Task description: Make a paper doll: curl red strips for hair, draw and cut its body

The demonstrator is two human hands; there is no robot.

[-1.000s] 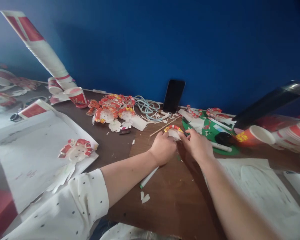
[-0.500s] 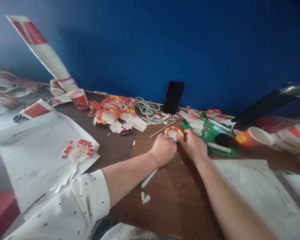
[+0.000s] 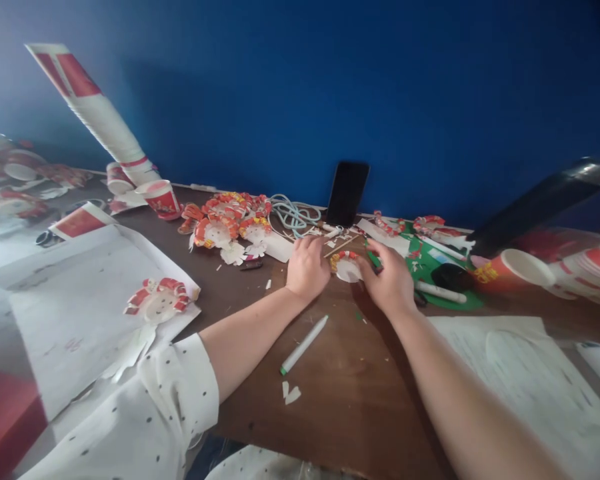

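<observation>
A round paper-cup cutout with a curled red and yellow fringe and a white disc rests near the middle of the desk. My right hand is at its right edge, with the thumb against the rim and the index finger lifted apart. To its left, my left hand reaches over the desk by a thin wooden stick and white paper scraps. Its fingers are bent down and their tips are hidden. Between my forearms lies a white marker with a green end.
Finished paper-cup figures are heaped at back left; another lies on white paper. A phone leans on the blue wall. On the right are a green mat, a marker, cups and a dark bottle.
My left hand has let go of the cup cutout and moved left and slightly away, uncovering the white disc and the marker. My right hand stays by the cutout.
</observation>
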